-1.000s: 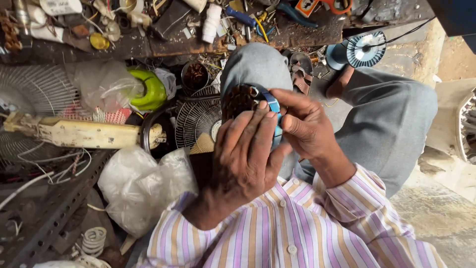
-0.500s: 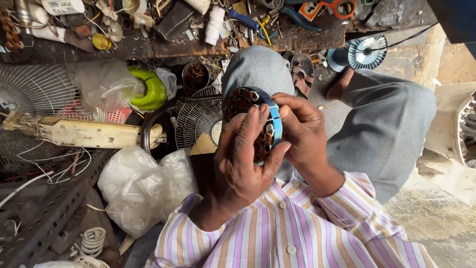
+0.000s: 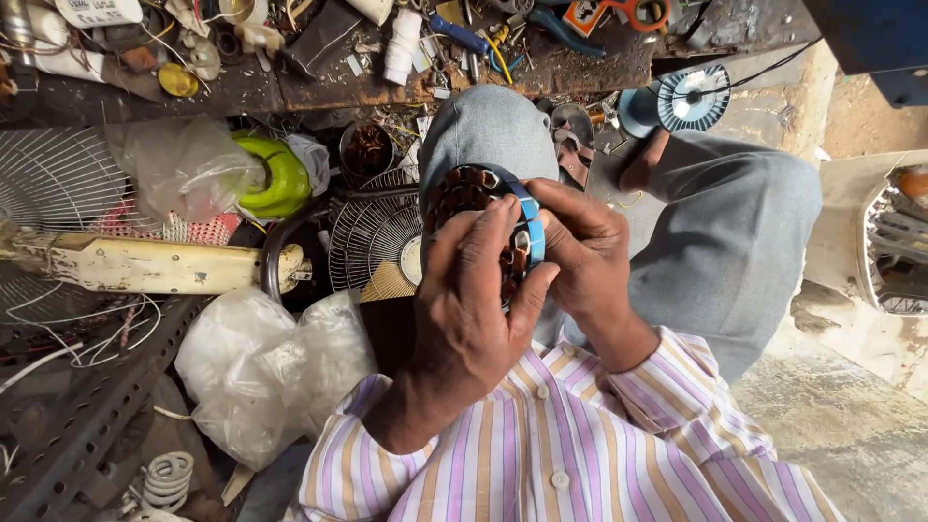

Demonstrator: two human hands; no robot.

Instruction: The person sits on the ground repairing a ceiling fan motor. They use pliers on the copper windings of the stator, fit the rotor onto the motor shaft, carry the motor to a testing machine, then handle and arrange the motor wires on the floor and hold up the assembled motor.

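Fan guard (image 3: 58, 179): round white wire grille, far left.
Plastic bag (image 3: 256, 372): crinkled, translucent white.
Left hand (image 3: 474, 309): fingers wrapped around the stator.
Stator (image 3: 480, 217): round copper-wound ring, blue-taped rim, probably a fan motor's, held over the knee.
Right hand (image 3: 585, 256): fingers curled, pinching the rim.
Spool (image 3: 691, 97): pale blue, ribbed plastic.

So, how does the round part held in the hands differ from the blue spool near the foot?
The round part is held by both hands, left hand and right hand; the blue spool lies untouched near the foot. The round part shows copper-coloured coils with a blue band; the blue spool has a pale ribbed face. Both are circular.
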